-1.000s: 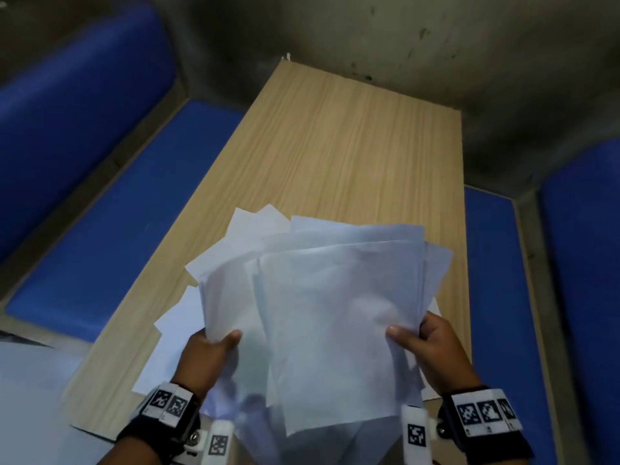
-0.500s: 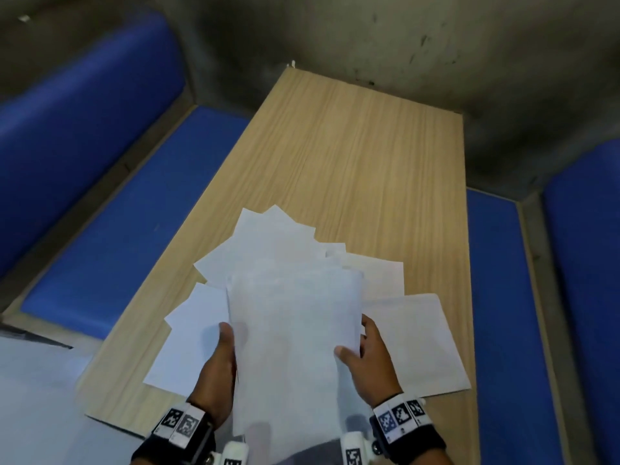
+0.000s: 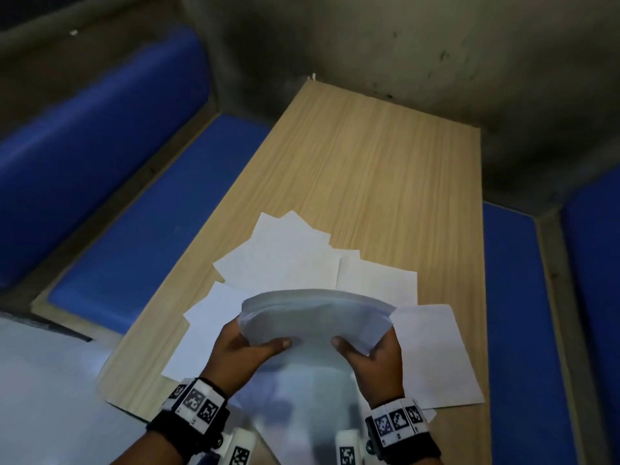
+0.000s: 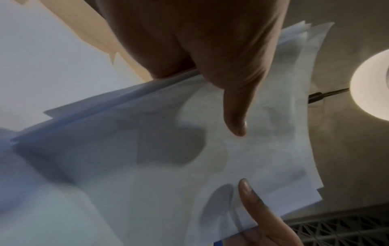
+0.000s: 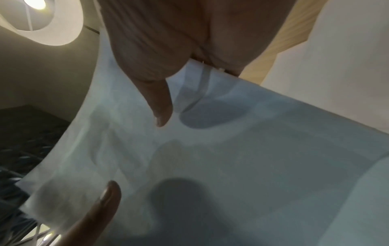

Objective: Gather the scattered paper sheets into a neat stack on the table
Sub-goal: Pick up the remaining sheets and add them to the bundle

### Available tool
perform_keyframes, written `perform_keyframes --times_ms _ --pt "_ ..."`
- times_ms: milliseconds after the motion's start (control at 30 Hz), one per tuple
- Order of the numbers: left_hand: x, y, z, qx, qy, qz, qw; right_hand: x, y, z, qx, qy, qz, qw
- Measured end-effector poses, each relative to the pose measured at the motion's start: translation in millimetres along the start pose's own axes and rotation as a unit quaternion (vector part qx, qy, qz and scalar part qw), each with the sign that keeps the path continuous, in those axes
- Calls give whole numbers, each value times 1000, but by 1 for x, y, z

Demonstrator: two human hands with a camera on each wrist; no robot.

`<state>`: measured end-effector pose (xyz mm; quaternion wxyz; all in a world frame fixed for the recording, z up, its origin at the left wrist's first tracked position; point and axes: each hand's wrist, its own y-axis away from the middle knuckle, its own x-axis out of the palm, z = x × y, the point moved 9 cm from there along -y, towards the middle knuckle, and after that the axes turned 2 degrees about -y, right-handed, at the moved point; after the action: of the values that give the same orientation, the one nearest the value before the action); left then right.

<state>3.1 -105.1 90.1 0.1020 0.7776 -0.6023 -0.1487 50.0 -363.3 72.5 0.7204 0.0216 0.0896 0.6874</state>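
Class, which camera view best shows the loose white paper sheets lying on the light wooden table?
The head view: the loose white paper sheets lie fanned across the light wooden table, beyond the bundle both hands hold. The left wrist view shows only pale sheet parts at its upper left; the right wrist view shows a strip at its right edge.

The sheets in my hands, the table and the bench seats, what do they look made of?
Bundle of sheets: thin matte white paper; it bows, and finger shadows show through it in the wrist views. Table: light wood-grain top, probably laminate, smooth, low sheen. Bench seats: blue padded upholstery, fabric or vinyl, cannot tell.
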Motion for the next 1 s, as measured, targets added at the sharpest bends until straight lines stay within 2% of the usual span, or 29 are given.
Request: perform_keyframes --times_ms 233,400,500,633,733,833,900,1000 --pt "7 -2 13 -26 1 17 1000 2 1 -15 44 17 17 999" --pt "5 -9 47 -62 -19 37 997 4 4 -31 71 48 27 996" --pt "0 -8 52 -73 -35 0 997 8 7 -28 57 64 32 996" --pt "-31 -13 29 -16 -38 -71 997 19 6 -33 83 126 75 986" --pt "-81 -15 30 -48 -1 -182 982 21 2 -61 109 277 102 949" --pt "-127 -14 33 -33 17 -237 971 15 2 -93 157 475 125 856" --pt "-149 -12 41 -37 10 -248 968 17 3 -104 155 549 149 808" --pt "-170 -6 58 -48 3 -250 967 19 1 -116 165 557 157 799"
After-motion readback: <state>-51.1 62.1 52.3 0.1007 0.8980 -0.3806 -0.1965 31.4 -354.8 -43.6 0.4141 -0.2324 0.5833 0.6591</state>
